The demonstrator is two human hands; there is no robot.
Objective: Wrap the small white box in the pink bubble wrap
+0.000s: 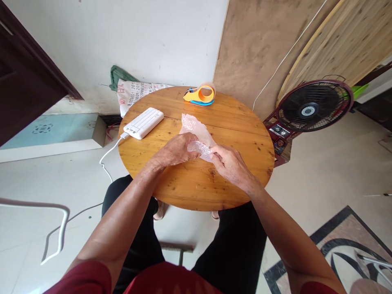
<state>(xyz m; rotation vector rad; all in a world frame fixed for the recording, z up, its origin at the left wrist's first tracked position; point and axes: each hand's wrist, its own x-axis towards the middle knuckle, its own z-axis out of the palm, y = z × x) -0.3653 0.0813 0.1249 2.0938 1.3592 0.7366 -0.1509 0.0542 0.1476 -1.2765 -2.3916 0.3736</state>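
Note:
A clear, pinkish sheet of bubble wrap [196,127] lies on the middle of a round wooden table [245,134]. My left hand [177,150] rests curled over the sheet's near end, fingers wrapped on a rolled part of it. My right hand [230,164] pinches the same rolled end from the right, fingers closed on the plastic. What lies inside the roll, if anything, is hidden.
A white power bank [143,122] with a white cable [107,159] lies at the table's left. An orange and blue tape dispenser [199,95] sits at the far edge. A floor fan [312,107] stands to the right, a printed sack [134,92] behind the table.

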